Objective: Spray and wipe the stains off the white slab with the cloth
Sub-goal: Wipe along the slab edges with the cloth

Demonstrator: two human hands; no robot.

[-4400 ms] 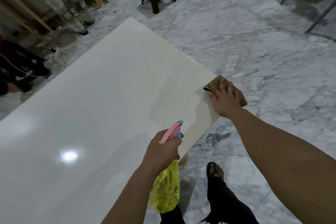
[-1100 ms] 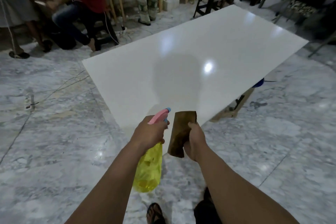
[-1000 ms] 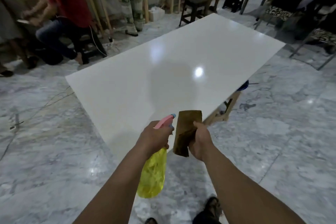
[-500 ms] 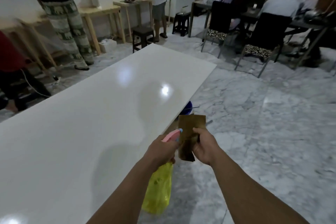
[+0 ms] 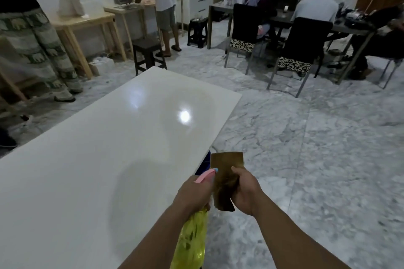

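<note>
Left hand (image 5: pixel 193 194) gripping spray bottle (image 5: pixel 192 240), right hand (image 5: pixel 244 192) clutching cloth (image 5: pixel 226 172) beside white slab (image 5: pixel 98 159), stool (image 5: pixel 148 53) beyond

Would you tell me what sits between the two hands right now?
In the head view, the brown cloth, held by the right hand, hangs beside the left hand.

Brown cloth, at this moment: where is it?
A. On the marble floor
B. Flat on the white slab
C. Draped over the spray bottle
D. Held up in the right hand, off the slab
D: the right hand grips the brown cloth in the air beside the white slab's edge.
</note>
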